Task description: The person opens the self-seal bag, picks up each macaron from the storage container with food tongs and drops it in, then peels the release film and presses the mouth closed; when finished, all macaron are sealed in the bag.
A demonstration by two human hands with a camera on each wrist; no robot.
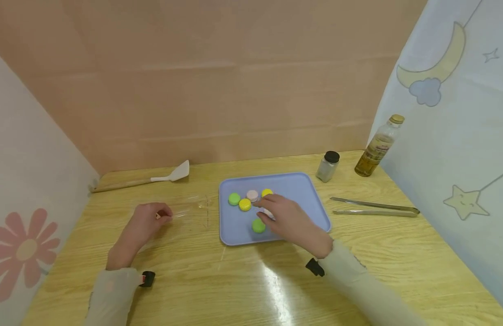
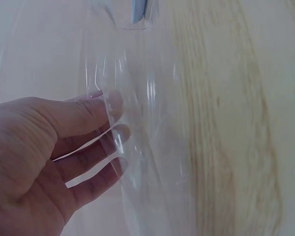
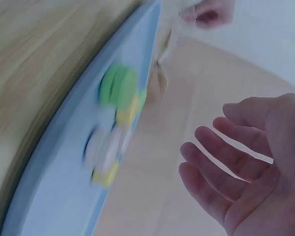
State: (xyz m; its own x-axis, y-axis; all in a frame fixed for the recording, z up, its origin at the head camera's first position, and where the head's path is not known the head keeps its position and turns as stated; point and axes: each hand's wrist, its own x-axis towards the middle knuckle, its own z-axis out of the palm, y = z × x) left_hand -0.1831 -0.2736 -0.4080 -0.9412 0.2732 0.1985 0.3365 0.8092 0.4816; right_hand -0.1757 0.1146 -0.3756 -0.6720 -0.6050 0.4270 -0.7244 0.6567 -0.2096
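Note:
My left hand (image 1: 147,224) pinches the edge of a clear plastic container (image 2: 147,123) on the left of the table; its see-through walls make its full shape hard to tell. Over the blue tray (image 1: 312,217), my right hand (image 1: 289,219) hangs with fingers relaxed and apart, holding nothing in the right wrist view. On the tray lie several macarons: a green macaron (image 1: 234,199), a yellow macaron (image 1: 245,205), a pale pink macaron (image 1: 252,195), another yellow macaron (image 1: 267,193) and a nearer green macaron (image 1: 258,226). A pale one is partly hidden by my right hand.
A white spatula (image 1: 179,172) with a wooden handle lies at the back left. Behind the tray's right side stand a black-capped jar (image 1: 327,167) and an oil bottle (image 1: 376,149). Metal tongs (image 1: 377,208) lie right of the tray. Cloth walls surround the table.

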